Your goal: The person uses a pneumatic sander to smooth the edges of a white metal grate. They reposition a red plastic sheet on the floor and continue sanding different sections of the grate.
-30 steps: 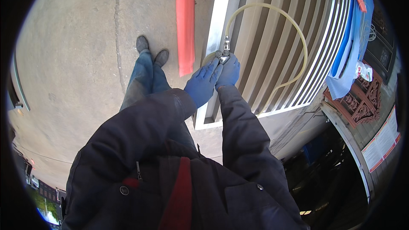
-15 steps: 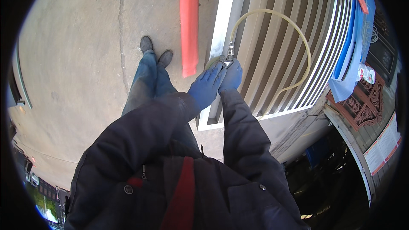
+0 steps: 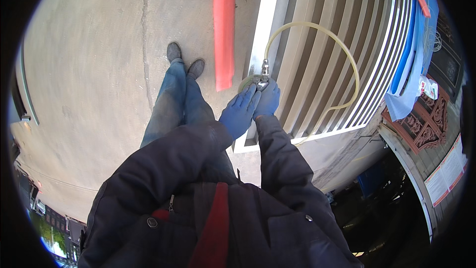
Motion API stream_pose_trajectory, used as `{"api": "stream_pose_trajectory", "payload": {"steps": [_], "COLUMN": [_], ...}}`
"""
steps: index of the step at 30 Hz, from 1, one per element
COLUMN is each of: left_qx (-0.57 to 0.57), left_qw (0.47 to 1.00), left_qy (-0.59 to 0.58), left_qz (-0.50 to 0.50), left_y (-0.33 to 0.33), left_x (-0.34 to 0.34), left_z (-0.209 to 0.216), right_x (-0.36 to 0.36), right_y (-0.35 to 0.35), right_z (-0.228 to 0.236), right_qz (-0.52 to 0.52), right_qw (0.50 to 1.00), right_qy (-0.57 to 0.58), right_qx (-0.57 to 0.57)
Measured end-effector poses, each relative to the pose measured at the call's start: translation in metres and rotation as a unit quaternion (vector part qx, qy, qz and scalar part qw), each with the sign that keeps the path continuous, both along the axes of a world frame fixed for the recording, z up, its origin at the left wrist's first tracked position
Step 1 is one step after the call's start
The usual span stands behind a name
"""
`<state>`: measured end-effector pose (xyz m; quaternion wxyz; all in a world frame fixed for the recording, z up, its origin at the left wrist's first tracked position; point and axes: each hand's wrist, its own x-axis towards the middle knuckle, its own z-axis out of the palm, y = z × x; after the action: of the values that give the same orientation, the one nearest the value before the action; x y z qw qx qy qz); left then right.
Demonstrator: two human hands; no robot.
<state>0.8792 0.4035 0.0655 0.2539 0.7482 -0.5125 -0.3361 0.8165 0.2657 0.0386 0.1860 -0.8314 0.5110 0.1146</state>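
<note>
Both my hands wear blue gloves and come together on a small air sander [image 3: 261, 85] with a metal body and a pale round disc at its left edge. My right hand [image 3: 268, 100] is wrapped round the sander's body. My left hand [image 3: 238, 115] presses against it from the left, fingers closed over its near side. The disc rests at the white edge rail [image 3: 264, 25] of a large slatted metal panel [image 3: 317, 64]. From a metal coupling [image 3: 265, 67] on the tool, a yellowish air hose [image 3: 356, 64] loops right over the slats. My palms hide part of the sander.
A red strip [image 3: 224, 30] lies on the concrete floor [image 3: 99, 79] left of the panel. Blue sheeting [image 3: 400, 101] and a white bag [image 3: 427, 86] are at the far right, beside a brown carved panel [image 3: 421, 124]. My shoes [image 3: 196, 68] stand left of the red strip.
Both hands and the sander have slid a little nearer to me along the white rail. The hose loop has shifted with them. More of the disc shows now.
</note>
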Motion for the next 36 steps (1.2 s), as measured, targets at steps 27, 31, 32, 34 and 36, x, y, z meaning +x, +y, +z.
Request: {"api": "stream_pose_trajectory", "payload": {"steps": [27, 31, 32, 34, 36], "left_qx": [0.011, 0.02, 0.0, 0.013, -0.005], "left_qw": [0.997, 0.997, 0.996, 0.992, 0.994], "left_qy": [-0.004, -0.016, -0.066, -0.101, -0.099], "left_qz": [-0.07, -0.079, -0.061, -0.08, -0.05], "left_y": [0.014, 0.02, 0.016, 0.0, -0.015], "left_x": [0.008, 0.003, 0.008, 0.027, 0.048], "left_z": [-0.015, -0.014, -0.015, -0.021, -0.026], "right_x": [-0.003, -0.011, -0.004, 0.019, 0.045], "right_y": [0.015, 0.025, 0.02, 0.003, -0.016], "right_z": [0.0, 0.0, -0.002, -0.008, -0.014], "right_qz": [-0.011, -0.029, -0.02, -0.042, -0.029], "right_qw": [1.0, 1.0, 1.0, 0.999, 0.999], "right_qy": [-0.001, -0.007, -0.018, -0.003, -0.024], "right_qx": [0.01, 0.002, 0.0, 0.0, -0.013]}}
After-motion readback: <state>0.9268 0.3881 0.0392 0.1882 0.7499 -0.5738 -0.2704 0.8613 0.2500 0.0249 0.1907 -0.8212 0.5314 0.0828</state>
